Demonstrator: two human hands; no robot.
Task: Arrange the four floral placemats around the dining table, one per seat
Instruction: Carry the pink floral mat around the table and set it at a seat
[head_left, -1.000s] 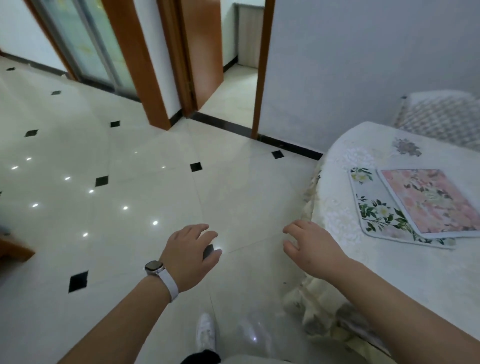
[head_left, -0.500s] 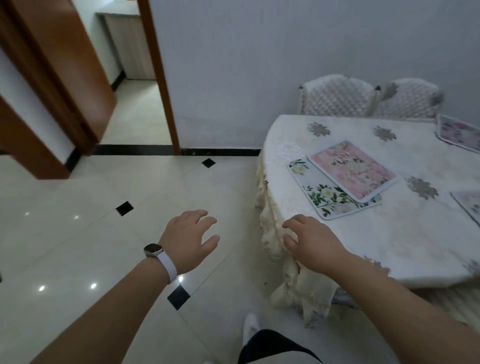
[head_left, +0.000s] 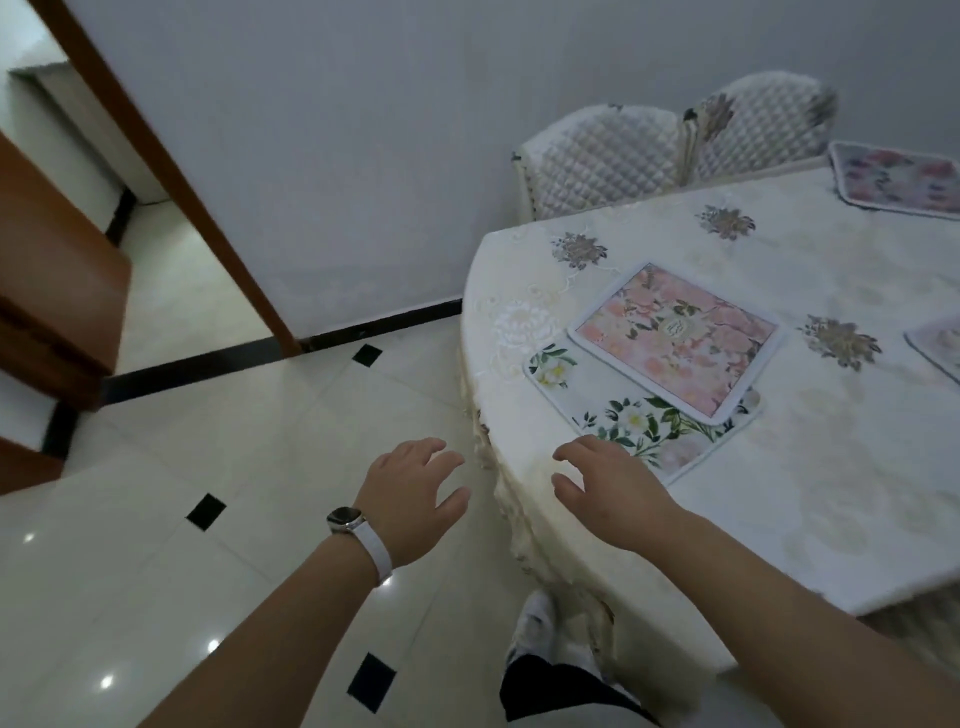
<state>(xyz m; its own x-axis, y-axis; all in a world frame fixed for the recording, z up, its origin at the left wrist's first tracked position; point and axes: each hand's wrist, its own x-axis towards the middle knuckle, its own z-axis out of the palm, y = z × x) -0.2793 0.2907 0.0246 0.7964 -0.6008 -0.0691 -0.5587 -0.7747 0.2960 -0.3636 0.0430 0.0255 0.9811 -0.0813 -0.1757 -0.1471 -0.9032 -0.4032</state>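
Observation:
A round dining table (head_left: 810, 509) under a cream floral cloth fills the right side. A pink floral placemat (head_left: 675, 338) lies on top of a white placemat with green leaves (head_left: 623, 415), both near the table's left edge. Another pink placemat (head_left: 893, 179) sits at the far right edge, and a corner of a fourth placemat (head_left: 937, 348) shows at the right border. My right hand (head_left: 602, 483) hovers open over the table's rim, just short of the white placemat. My left hand (head_left: 415, 493), with a white watch, is open over the floor beside the table.
Two quilted chairs (head_left: 613, 156) stand behind the table against the grey wall. A wooden door frame (head_left: 171, 182) and an open doorway are at the left. Glossy tiled floor (head_left: 234, 467) with black diamond insets spreads left of the table. My white shoe (head_left: 535, 623) is by the tablecloth.
My view has swung right toward the table, which now fills more of the frame. Both hands have come closer to the stacked placemats and stay open.

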